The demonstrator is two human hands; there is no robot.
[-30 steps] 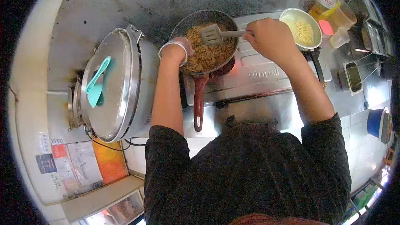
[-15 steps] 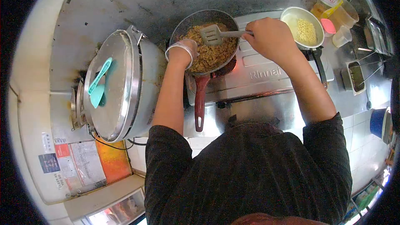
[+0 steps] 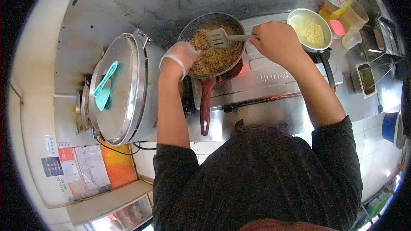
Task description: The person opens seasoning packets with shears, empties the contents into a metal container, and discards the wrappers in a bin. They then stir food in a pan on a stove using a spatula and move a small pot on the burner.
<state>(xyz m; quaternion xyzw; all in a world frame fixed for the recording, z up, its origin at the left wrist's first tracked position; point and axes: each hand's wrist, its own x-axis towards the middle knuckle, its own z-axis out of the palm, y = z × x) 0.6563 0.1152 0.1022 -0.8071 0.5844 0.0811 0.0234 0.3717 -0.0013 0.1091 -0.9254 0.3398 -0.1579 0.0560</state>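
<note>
A dark frying pan [image 3: 187, 27] with a reddish-brown handle [image 3: 206, 107] sits on the lit burner. Brown crumbly shredded food [image 3: 216, 62] covers its bottom. My right hand [image 3: 278, 42] is closed around the handle of a grey slotted spatula [image 3: 218, 39], whose blade lies over the food. At the pan's left rim is my left hand [image 3: 180, 57] in a clear plastic glove. Its fingers look curled together and point toward the food; whatever they may hold is hidden.
A large lidded steel pot [image 3: 124, 107] stands left, with a turquoise scoop [image 3: 105, 87] on its lid. Right of the silver stove [image 3: 265, 87] burner, a pan [image 3: 295, 19] holds noodles [image 3: 314, 34]. Further right are plastic jugs [image 3: 355, 13], a pink-lidded tub [image 3: 337, 27] and a metal container [image 3: 364, 81].
My left hand has moved left, from over the food to the pan's rim. My right hand and the spatula stay in nearly the same place.
</note>
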